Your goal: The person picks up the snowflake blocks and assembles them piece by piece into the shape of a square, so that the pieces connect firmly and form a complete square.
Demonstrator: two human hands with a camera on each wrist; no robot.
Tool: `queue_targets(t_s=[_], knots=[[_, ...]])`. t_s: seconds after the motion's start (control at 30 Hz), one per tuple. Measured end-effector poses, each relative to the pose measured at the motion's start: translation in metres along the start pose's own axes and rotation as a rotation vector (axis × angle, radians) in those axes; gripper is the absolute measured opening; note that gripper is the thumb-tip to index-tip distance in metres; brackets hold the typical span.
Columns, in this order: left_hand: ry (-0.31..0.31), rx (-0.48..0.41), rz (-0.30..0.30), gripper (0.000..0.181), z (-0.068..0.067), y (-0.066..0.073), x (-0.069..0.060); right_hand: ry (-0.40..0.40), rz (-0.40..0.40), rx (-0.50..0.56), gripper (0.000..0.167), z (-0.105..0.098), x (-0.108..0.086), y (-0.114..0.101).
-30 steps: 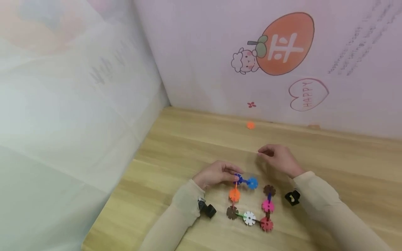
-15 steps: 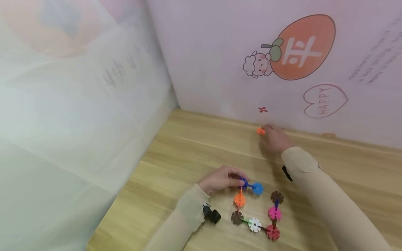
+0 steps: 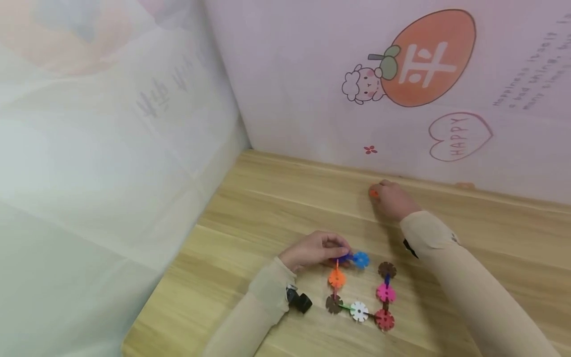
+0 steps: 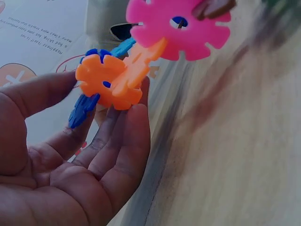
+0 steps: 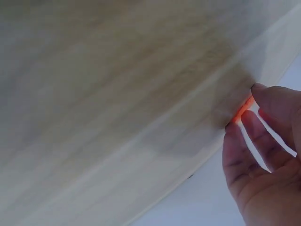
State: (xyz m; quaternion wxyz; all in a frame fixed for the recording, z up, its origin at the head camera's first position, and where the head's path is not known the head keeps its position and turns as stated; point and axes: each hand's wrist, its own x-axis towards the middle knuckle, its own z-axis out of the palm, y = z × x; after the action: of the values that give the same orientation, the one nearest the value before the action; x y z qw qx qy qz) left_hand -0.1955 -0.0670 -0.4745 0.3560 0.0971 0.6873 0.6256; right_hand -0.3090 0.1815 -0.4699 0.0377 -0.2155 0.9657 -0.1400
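Observation:
My left hand (image 3: 314, 250) pinches a dark blue notched disc (image 3: 342, 257) at one corner of a chain of linked plastic discs. A light blue disc (image 3: 361, 260) ends the chain there; orange (image 3: 336, 278), brown, white (image 3: 359, 311), red (image 3: 384, 320) and pink (image 3: 385, 293) discs follow round an open-sided square. In the left wrist view, thumb and fingers curve about the chain near an orange disc (image 4: 89, 77), and a pink disc (image 4: 155, 33) stands beyond. Near the table's back edge my right hand (image 3: 394, 201) pinches a single orange disc (image 3: 373, 193), seen edge-on between thumb and fingertips in the right wrist view.
The wooden table (image 3: 267, 198) meets a printed back wall (image 3: 303, 99) just behind my right hand. A pale sheet (image 3: 111, 198) borders the table's left side. The chain's other end, a brown disc (image 3: 387, 270), lies across a gap from the light blue one.
My right hand has reached forward from above the chain to the loose orange disc and taken hold of it. My left hand has kept its grip on the chain, tilting the dark blue disc.

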Motion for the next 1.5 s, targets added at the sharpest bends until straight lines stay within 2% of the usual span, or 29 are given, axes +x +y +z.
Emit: queue_targets(t_s=[0.1, 0.2, 0.33, 0.53, 0.67, 0.8, 1.0, 1.1, 1.23, 1.33, 1.5], knots=[[0.025, 0.085, 0.016, 0.021, 0.002, 0.0, -0.001, -0.01, 0.029, 0.015, 0.026, 0.0, -0.006, 0.0], [0.021, 0.145, 0.029, 0.023, 0.003, 0.0, -0.002, -0.008, 0.027, 0.022, 0.02, 0.001, -0.011, 0.001], [-0.004, 0.154, 0.026, 0.024, 0.004, 0.0, -0.003, 0.019, 0.008, 0.051, 0.013, 0.0, -0.017, 0.002], [0.008, 0.219, 0.02, 0.022, 0.006, 0.001, -0.003, 0.014, 0.002, 0.116, 0.022, -0.007, -0.028, 0.002], [0.005, 0.195, 0.0, 0.02, 0.007, 0.003, -0.002, -0.02, 0.011, 0.201, 0.014, -0.011, -0.045, 0.0], [-0.005, 0.157, -0.011, 0.02, 0.008, 0.003, -0.002, -0.012, 0.039, 0.304, 0.011, -0.011, -0.069, -0.008], [-0.02, 0.108, -0.017, 0.02, 0.009, 0.0, -0.002, -0.016, 0.058, 0.489, 0.017, -0.007, -0.107, -0.026], [-0.025, 0.105, -0.012, 0.02, 0.008, -0.001, -0.001, -0.018, 0.066, 0.549, 0.022, -0.006, -0.121, -0.036], [-0.039, 0.104, -0.001, 0.018, 0.007, -0.002, 0.0, 0.005, 0.052, 0.548, 0.018, -0.004, -0.134, -0.048], [-0.054, 0.099, -0.004, 0.018, 0.007, -0.002, 0.0, 0.045, 0.003, 0.521, 0.014, -0.001, -0.139, -0.055], [-0.066, 0.112, -0.009, 0.019, 0.008, -0.002, 0.0, 0.105, -0.08, 0.515, 0.021, 0.004, -0.147, -0.063]])
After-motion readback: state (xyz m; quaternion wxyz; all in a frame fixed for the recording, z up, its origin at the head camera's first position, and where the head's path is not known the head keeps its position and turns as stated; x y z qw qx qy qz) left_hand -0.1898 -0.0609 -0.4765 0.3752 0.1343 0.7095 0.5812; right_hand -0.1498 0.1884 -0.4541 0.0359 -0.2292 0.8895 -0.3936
